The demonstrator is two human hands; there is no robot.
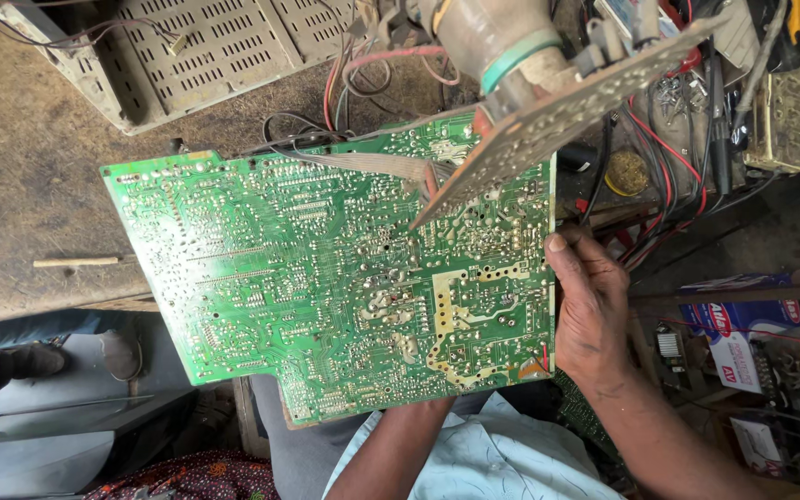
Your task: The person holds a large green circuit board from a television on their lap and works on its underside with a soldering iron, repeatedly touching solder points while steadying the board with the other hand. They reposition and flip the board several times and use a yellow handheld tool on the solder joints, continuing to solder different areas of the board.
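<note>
A large green circuit board (307, 278) fills the middle of the view, solder side up, tilted over my lap. My right hand (590, 310) grips its right edge, thumb on top near the corner. My left forearm (391, 454) runs up under the board's lower edge; the left hand itself is hidden beneath the board. A smaller tan circuit board (557, 116) stands tilted above the green board's upper right, joined to the neck of a grey picture tube (488, 37). A flat grey ribbon cable (372, 164) lies across the green board's top.
A worn wooden bench (30, 185) carries a perforated grey casing (206, 46), a small wooden stick (76, 262), tangled red and black wires (659, 167), a round tin (627, 173) and a metal box (781, 120). Boxes and parts (743, 333) sit lower right.
</note>
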